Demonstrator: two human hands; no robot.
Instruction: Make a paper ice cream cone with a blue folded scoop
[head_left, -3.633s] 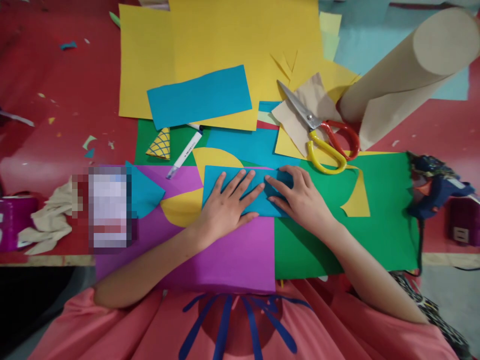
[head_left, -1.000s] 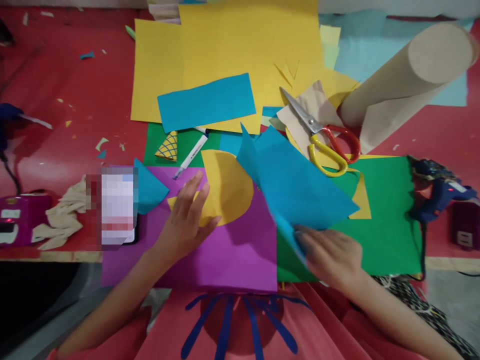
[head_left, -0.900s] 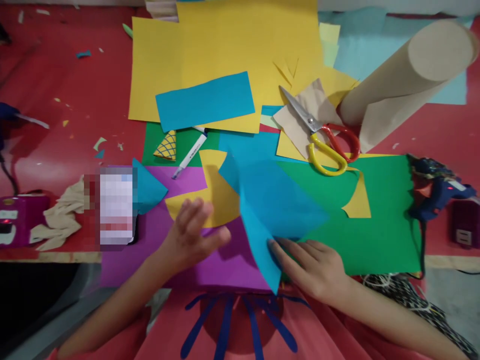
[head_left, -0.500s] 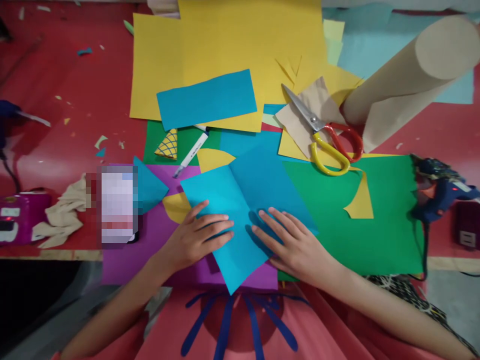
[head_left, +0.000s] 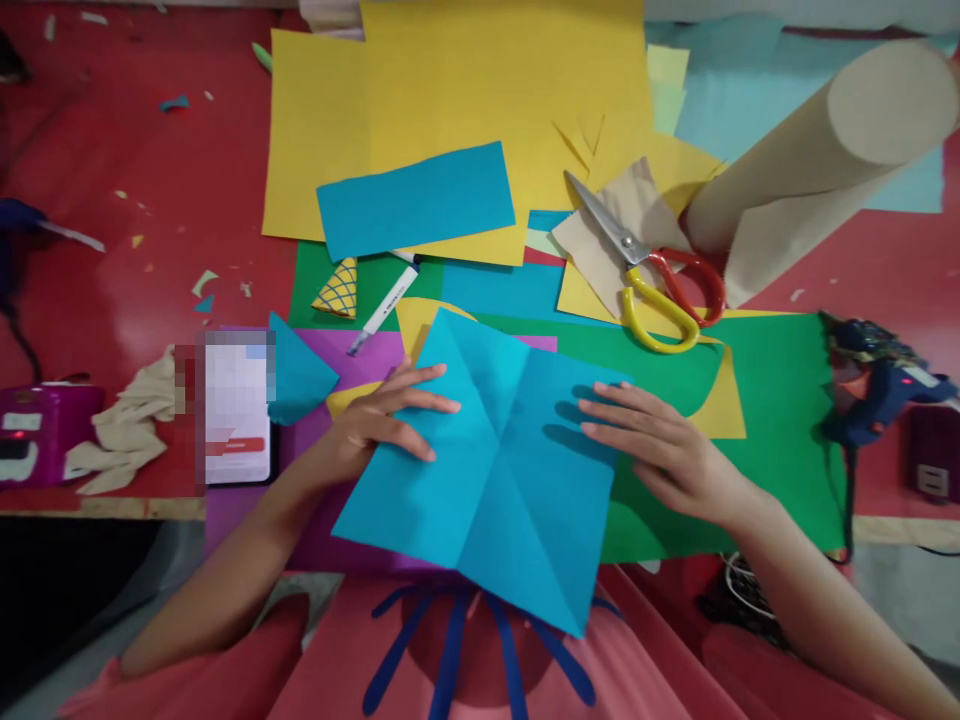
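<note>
A blue sheet of paper (head_left: 495, 470) with crossing creases lies unfolded in front of me, its lower corner reaching past the table edge. My left hand (head_left: 386, 415) rests on the sheet's left side with its fingers spread. Over the right edge, my right hand (head_left: 652, 440) has its fingers stretched out, casting shadows on the paper; whether the tips touch it I cannot tell. Beneath the sheet are purple paper (head_left: 315, 540) and green paper (head_left: 787, 480). A yellow cut piece (head_left: 420, 315) peeks out behind its upper left corner.
Scissors (head_left: 630, 255) with red and yellow handles lie beyond the sheet, beside a brown paper roll (head_left: 810, 150). A marker (head_left: 386, 305), a patterned yellow cone (head_left: 337, 290) and a blue strip (head_left: 416, 200) lie further left. A phone (head_left: 237, 410) is at left, a glue gun (head_left: 885, 385) at right.
The blue sheet has been opened out and turned, now showing several creases. My right hand has moved right to its edge; my left hand has shifted slightly away from me.
</note>
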